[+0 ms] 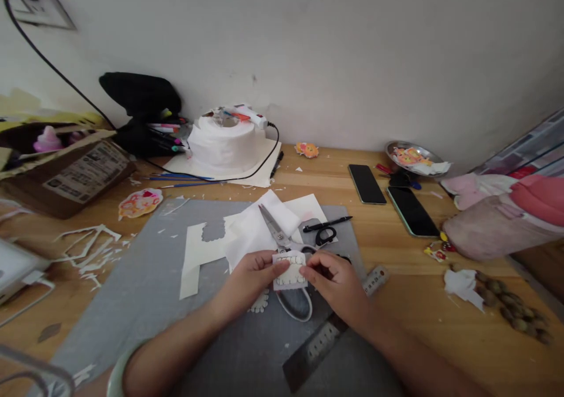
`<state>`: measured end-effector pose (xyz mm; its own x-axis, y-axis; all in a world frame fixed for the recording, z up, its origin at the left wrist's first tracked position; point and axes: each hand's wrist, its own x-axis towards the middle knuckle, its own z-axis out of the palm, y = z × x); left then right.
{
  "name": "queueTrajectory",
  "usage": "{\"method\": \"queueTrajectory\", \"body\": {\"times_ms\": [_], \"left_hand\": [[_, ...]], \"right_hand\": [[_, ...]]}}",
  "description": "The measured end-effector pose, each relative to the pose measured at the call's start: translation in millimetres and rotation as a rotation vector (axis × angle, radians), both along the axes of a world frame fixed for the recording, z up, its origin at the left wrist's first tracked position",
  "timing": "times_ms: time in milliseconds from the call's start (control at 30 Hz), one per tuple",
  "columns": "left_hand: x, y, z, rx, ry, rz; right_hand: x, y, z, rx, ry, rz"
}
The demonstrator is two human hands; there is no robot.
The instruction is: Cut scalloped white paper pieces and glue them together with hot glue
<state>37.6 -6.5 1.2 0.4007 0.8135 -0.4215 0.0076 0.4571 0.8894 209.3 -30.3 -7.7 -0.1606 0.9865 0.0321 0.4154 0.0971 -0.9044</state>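
Teeth cutout (289, 269), a small white paper piece drawn with two rows of teeth, sits pinched between both hands just in front of the scissors (282, 239), above the grey cutting mat (145, 291). Judging from the head view, the cutting looks largely done: the piece is already free of its sheet, the scissors lie set down with blades open on the white paper sheets (247, 232) just behind the hands, and paper offcuts (90, 250) lie well to the left of the scissors. A scalloped scrap peeks out just under the left hand (251, 273). What remains, if anything, seems to be trimming or fitting the piece; that cannot be told for sure. The left hand closes thumb and fingers on the cutout's left edge, and the right hand (337, 279) pinches its right edge, both grips tight on the paper, nothing else held. A metal ruler (317, 344) lies in front of the scissors under the right wrist, a black pen (326, 224) just right of them.
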Motion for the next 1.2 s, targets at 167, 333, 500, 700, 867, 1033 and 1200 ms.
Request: {"method": "queueTrajectory", "body": {"times_ms": [167,333,500,700,867,1033,1200], "left_hand": [[-1.9,1.3,-5.9,-0.036,0.001,-0.016],[-1.4,1.6,-5.6,-0.047,0.012,-0.05],[-2.9,4.6,-3.3,0.018,0.059,-0.061],[-7.6,14.9,-3.3,0.026,-0.024,0.057],[-10.5,19.8,-4.5,0.032,-0.059,0.146],[-15.7,23.7,-4.7,0.131,-0.009,0.209],[-24.6,32.6,-3.3,0.128,0.061,0.28]], "right_hand": [[0.4,-0.3,3.0,0.008,-0.032,0.036],[2.3,0.8,4.5,0.017,-0.073,0.059],[2.9,1.1,4.8,0.046,-0.126,0.082],[1.6,-1.2,5.8,0.011,-0.212,0.164],[-1.6,-5.1,2.6,0.088,-0.327,0.139],[-9.1,-13.0,-0.3,0.151,-0.516,0.046],[-11.0,-19.5,-7.4,0.176,-0.625,0.01]]}}
